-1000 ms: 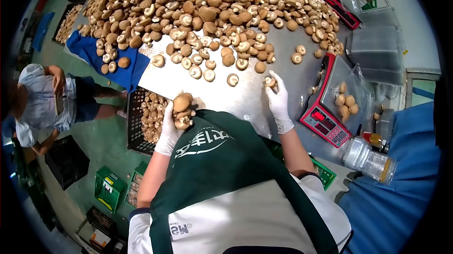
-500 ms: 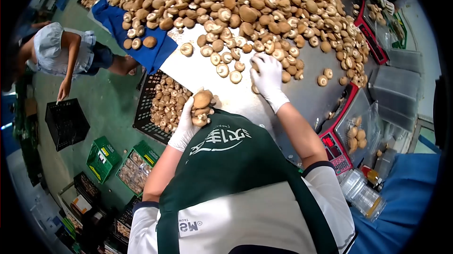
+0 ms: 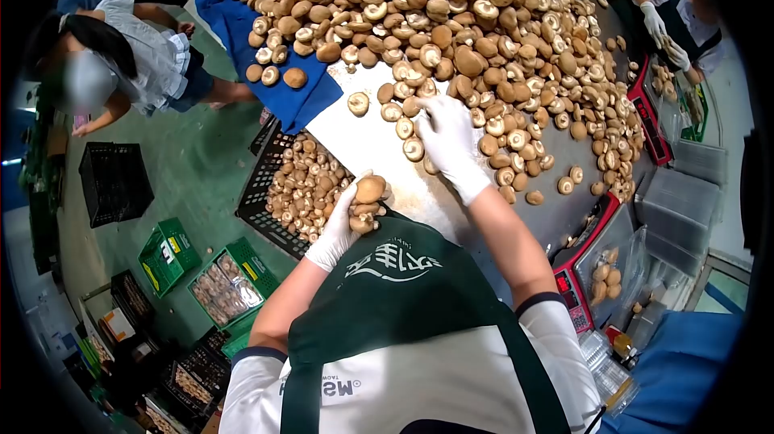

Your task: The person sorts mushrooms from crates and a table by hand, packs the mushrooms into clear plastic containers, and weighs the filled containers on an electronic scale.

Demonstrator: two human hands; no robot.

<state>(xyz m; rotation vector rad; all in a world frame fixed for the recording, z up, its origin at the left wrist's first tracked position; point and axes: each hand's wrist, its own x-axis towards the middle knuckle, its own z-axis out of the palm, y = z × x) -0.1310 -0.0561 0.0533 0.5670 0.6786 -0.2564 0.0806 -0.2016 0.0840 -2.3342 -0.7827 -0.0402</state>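
Observation:
My left hand (image 3: 342, 228), in a white glove, is closed around several brown shiitake mushrooms (image 3: 370, 189) in front of my apron. My right hand (image 3: 448, 137), also gloved, is over the table at the near edge of the mushroom pile. Its fingers curl down onto a mushroom (image 3: 411, 106), and part of another one (image 3: 430, 166) shows under the palm. The big pile of mushrooms (image 3: 468, 61) covers the far part of the metal table (image 3: 387, 152). A single mushroom (image 3: 359, 103) lies stem up, apart from the pile.
A black crate (image 3: 251, 200) of mushrooms stands left of the table, near a blue cloth (image 3: 310, 107). Red scales (image 3: 574, 293) and clear plastic trays (image 3: 673, 216) are on the right. Green crates (image 3: 234, 285) are on the floor. One person (image 3: 141, 47) stands left; another, gloved, works at far right.
My right hand has shifted slightly left among the near mushrooms, fingers now curled. My left hand keeps its mushrooms. The view has turned a little; the person at left no longer touches the black crate.

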